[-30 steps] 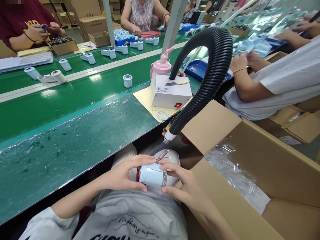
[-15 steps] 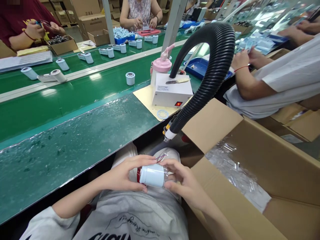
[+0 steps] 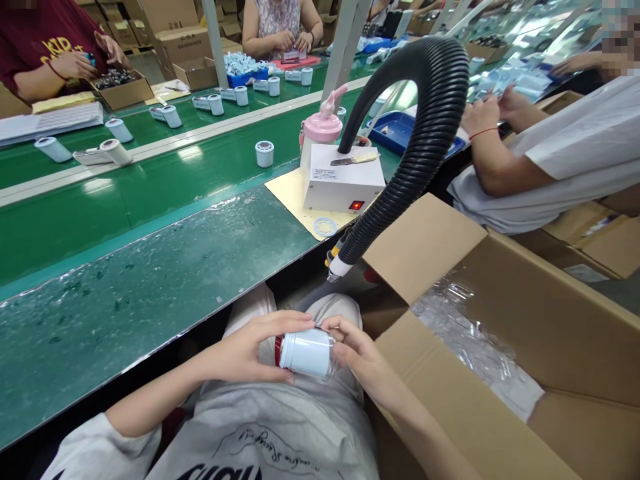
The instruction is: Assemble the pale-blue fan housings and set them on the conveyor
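The left hand [image 3: 250,348] hugs a smooth, round, pale-blue plastic tub [image 3: 306,352]; the right hand [image 3: 361,357] holds its clear end. Beyond both bends a ridged black hose [image 3: 443,113].

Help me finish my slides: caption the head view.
Left hand and right hand hold a pale-blue cylinder beside an open cardboard box.

Left hand [image 3: 245,348] curved into wide C, fingers stretched over thumb. Right hand [image 3: 367,363] just beside it, fingers bent, thumb below. Left forearm [image 3: 160,395] slants up to its hand; right forearm [image 3: 423,427] angles in opposite.
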Demonstrator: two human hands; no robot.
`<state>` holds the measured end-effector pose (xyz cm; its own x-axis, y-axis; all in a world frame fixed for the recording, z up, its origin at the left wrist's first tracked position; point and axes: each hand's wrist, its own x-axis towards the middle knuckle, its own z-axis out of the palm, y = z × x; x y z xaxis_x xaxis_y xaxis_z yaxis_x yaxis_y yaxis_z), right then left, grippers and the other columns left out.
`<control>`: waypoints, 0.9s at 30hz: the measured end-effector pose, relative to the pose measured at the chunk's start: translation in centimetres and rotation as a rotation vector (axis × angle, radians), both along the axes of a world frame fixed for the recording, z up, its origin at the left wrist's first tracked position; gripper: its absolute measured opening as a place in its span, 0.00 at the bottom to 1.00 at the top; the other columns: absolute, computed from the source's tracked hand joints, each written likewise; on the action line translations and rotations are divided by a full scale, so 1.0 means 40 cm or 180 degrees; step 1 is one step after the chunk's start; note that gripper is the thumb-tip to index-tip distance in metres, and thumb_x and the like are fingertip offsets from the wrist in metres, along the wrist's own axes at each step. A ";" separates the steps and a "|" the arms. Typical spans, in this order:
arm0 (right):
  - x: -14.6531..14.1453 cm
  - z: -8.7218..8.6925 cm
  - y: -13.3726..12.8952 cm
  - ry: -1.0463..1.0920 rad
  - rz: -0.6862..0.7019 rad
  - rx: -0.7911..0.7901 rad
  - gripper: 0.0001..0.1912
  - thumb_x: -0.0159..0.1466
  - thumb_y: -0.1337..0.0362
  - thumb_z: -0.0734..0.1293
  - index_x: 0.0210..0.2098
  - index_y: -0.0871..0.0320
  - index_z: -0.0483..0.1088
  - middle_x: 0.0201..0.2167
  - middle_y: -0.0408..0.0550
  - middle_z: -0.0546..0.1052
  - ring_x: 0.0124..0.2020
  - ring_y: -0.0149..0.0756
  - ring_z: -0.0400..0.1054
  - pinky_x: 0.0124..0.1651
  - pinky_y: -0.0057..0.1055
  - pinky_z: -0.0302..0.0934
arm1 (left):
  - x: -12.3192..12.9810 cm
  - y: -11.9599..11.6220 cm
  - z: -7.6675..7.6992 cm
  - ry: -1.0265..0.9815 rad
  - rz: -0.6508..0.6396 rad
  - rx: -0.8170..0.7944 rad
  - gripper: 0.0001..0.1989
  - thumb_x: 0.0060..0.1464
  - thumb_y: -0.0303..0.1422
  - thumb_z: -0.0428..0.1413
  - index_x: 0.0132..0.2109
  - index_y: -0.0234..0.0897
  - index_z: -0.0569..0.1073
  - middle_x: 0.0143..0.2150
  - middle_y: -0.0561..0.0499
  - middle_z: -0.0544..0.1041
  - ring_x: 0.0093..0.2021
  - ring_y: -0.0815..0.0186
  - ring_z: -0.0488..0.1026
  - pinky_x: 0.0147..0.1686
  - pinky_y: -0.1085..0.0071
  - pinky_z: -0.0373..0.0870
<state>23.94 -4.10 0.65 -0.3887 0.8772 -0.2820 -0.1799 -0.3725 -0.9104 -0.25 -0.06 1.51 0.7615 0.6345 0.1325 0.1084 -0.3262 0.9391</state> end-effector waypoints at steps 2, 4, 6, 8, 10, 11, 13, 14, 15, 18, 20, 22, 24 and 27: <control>-0.002 -0.012 -0.002 0.0047 -0.0013 -0.0140 0.30 0.58 0.36 0.73 0.40 0.55 0.67 0.27 0.38 0.68 0.24 0.31 0.68 0.25 0.28 0.71 | 0.000 0.000 0.001 0.0021 -0.0014 -0.0019 0.38 0.54 0.38 0.69 0.69 0.48 0.66 0.69 0.40 0.70 0.68 0.48 0.68 0.67 0.50 0.64; -0.002 -0.024 -0.004 0.0083 -0.0005 -0.0294 0.30 0.57 0.35 0.73 0.39 0.55 0.66 0.27 0.38 0.69 0.22 0.31 0.70 0.22 0.27 0.71 | 0.000 -0.001 0.002 0.0024 -0.0020 -0.0039 0.38 0.54 0.38 0.69 0.69 0.48 0.66 0.69 0.40 0.70 0.68 0.48 0.68 0.67 0.50 0.64; -0.002 -0.034 -0.007 0.0109 0.0031 -0.0440 0.31 0.57 0.34 0.72 0.39 0.55 0.66 0.27 0.39 0.72 0.21 0.32 0.72 0.21 0.26 0.70 | 0.000 -0.002 0.003 0.0014 -0.0018 -0.0055 0.38 0.53 0.37 0.69 0.69 0.49 0.66 0.69 0.40 0.70 0.68 0.48 0.68 0.67 0.50 0.64; -0.003 -0.042 -0.008 0.0148 0.0043 -0.0524 0.31 0.58 0.34 0.71 0.39 0.55 0.65 0.27 0.40 0.74 0.21 0.33 0.74 0.21 0.26 0.70 | 0.000 -0.001 0.003 -0.0025 -0.0022 -0.0072 0.39 0.52 0.36 0.70 0.69 0.50 0.66 0.69 0.41 0.70 0.68 0.49 0.68 0.68 0.50 0.63; -0.006 -0.050 -0.006 0.0219 -0.0004 -0.0551 0.30 0.59 0.35 0.71 0.39 0.55 0.66 0.26 0.40 0.76 0.22 0.34 0.75 0.21 0.26 0.70 | 0.002 0.002 -0.005 -0.0040 0.0011 -0.0246 0.40 0.51 0.35 0.71 0.69 0.49 0.66 0.68 0.41 0.71 0.67 0.49 0.69 0.67 0.51 0.65; -0.008 -0.056 -0.003 0.0294 -0.0052 -0.0562 0.29 0.59 0.36 0.71 0.39 0.55 0.66 0.26 0.41 0.76 0.22 0.35 0.75 0.21 0.26 0.69 | 0.005 0.006 -0.012 -0.0073 0.0050 -0.0438 0.41 0.50 0.35 0.71 0.69 0.49 0.67 0.68 0.40 0.71 0.67 0.49 0.69 0.66 0.52 0.66; -0.013 -0.075 0.004 0.0480 -0.0214 -0.0582 0.27 0.60 0.38 0.72 0.39 0.56 0.66 0.25 0.41 0.77 0.21 0.35 0.75 0.20 0.26 0.68 | 0.013 0.020 -0.038 -0.0229 0.0127 -0.0992 0.42 0.49 0.36 0.72 0.69 0.47 0.67 0.69 0.39 0.70 0.67 0.48 0.69 0.65 0.53 0.67; -0.015 -0.087 0.009 0.0563 -0.0323 -0.0583 0.27 0.59 0.39 0.72 0.40 0.56 0.66 0.25 0.41 0.77 0.20 0.35 0.75 0.20 0.25 0.68 | 0.019 0.031 -0.054 -0.0359 0.0143 -0.1284 0.42 0.49 0.36 0.72 0.69 0.47 0.66 0.70 0.38 0.68 0.67 0.48 0.69 0.65 0.54 0.67; -0.016 -0.102 0.016 0.0625 -0.0442 -0.0572 0.27 0.59 0.39 0.72 0.40 0.55 0.65 0.25 0.41 0.78 0.19 0.35 0.75 0.20 0.25 0.67 | 0.027 0.043 -0.073 -0.0502 0.0141 -0.1536 0.42 0.49 0.36 0.72 0.69 0.46 0.66 0.71 0.37 0.67 0.68 0.49 0.69 0.65 0.54 0.67; -0.014 -0.152 0.040 0.0688 -0.0774 -0.0509 0.29 0.56 0.39 0.73 0.40 0.54 0.64 0.26 0.41 0.78 0.19 0.34 0.74 0.19 0.25 0.66 | 0.059 0.092 -0.128 -0.0756 0.0121 -0.1986 0.41 0.48 0.35 0.73 0.68 0.43 0.68 0.70 0.36 0.68 0.67 0.49 0.70 0.66 0.54 0.66; -0.011 -0.186 0.060 0.0738 -0.0943 -0.0480 0.29 0.56 0.39 0.73 0.39 0.54 0.63 0.26 0.42 0.77 0.19 0.34 0.74 0.18 0.24 0.64 | 0.087 0.128 -0.155 -0.0773 0.0125 -0.2100 0.41 0.46 0.35 0.73 0.66 0.41 0.70 0.68 0.35 0.70 0.65 0.49 0.71 0.66 0.53 0.65; -0.007 -0.219 0.083 0.0808 -0.1094 -0.0456 0.28 0.56 0.38 0.72 0.38 0.54 0.62 0.24 0.41 0.76 0.18 0.34 0.72 0.16 0.24 0.61 | 0.115 0.163 -0.171 -0.0731 0.0111 -0.2122 0.40 0.46 0.37 0.74 0.65 0.39 0.71 0.67 0.35 0.72 0.64 0.49 0.72 0.66 0.51 0.64; -0.005 -0.247 0.106 0.0884 -0.1238 -0.0428 0.28 0.56 0.38 0.72 0.38 0.53 0.61 0.22 0.40 0.75 0.16 0.33 0.70 0.14 0.23 0.58 | 0.140 0.194 -0.177 -0.0672 0.0089 -0.2085 0.41 0.46 0.40 0.73 0.65 0.37 0.71 0.65 0.35 0.73 0.64 0.48 0.72 0.68 0.48 0.62; -0.003 -0.276 0.133 0.0978 -0.1381 -0.0397 0.28 0.56 0.37 0.71 0.37 0.52 0.61 0.21 0.39 0.74 0.15 0.32 0.68 0.13 0.22 0.55 | 0.163 0.222 -0.175 -0.0569 0.0076 -0.2032 0.42 0.45 0.43 0.73 0.65 0.34 0.71 0.63 0.35 0.75 0.63 0.47 0.72 0.68 0.46 0.60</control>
